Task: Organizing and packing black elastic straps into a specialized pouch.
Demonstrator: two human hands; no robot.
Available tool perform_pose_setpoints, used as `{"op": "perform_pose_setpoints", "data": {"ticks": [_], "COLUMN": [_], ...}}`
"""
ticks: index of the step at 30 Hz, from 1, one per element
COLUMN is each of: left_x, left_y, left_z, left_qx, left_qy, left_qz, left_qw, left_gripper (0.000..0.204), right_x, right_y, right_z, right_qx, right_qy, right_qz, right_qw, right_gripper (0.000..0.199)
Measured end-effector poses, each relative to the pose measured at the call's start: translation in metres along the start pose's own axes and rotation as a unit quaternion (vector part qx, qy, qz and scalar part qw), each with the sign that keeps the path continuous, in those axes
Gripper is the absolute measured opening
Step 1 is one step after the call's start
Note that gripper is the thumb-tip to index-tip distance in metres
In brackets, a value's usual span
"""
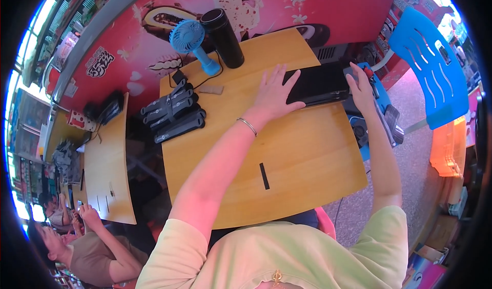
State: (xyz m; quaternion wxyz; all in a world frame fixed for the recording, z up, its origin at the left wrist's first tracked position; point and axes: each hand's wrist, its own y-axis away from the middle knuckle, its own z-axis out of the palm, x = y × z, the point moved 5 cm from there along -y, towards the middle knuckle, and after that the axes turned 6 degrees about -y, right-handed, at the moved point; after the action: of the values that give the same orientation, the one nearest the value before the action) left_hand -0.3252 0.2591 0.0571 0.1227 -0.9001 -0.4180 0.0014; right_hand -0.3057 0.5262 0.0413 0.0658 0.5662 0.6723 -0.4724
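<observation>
A flat, glossy black box-like thing (pixel 319 85) lies at the far right of the wooden table (pixel 307 150). My left hand (pixel 277 95) rests against its left end, fingers spread and thumb along the near edge. At the other end, my right hand (pixel 362 90) has its fingers stretched out and apart beside the right edge. Whether the right fingertips touch the black thing I cannot tell. Nearer to me, a short thin black strip (pixel 264 176) lies alone on the tabletop.
Bundles of dark grey folded straps (pixel 173 112) lie at the table's left edge. Behind them stand a blue fan (pixel 187 37) and a black tumbler (pixel 223 38). A blue chair (pixel 433 68) is at the right. Another person (pixel 97 255) sits left, by a second table (pixel 108 166).
</observation>
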Motion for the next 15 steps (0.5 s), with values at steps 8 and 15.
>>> {"op": "perform_pose_setpoints", "data": {"ticks": [8, 15], "left_x": [0.016, 0.024], "left_y": [-0.031, -0.049], "left_z": [-0.003, 0.011], "left_qx": [0.009, 0.003], "left_qy": [0.010, 0.038], "left_qz": [0.038, 0.024], "left_qw": [0.999, 0.999], "left_gripper": [0.097, 0.102], "right_x": [0.026, 0.001], "right_y": [0.023, 0.030], "right_z": [0.002, 0.002], "right_qx": [0.017, -0.021], "right_qy": [-0.178, -0.145], "right_qz": [0.180, 0.146], "right_qw": [0.967, 0.978], "right_gripper": [0.036, 0.052]}}
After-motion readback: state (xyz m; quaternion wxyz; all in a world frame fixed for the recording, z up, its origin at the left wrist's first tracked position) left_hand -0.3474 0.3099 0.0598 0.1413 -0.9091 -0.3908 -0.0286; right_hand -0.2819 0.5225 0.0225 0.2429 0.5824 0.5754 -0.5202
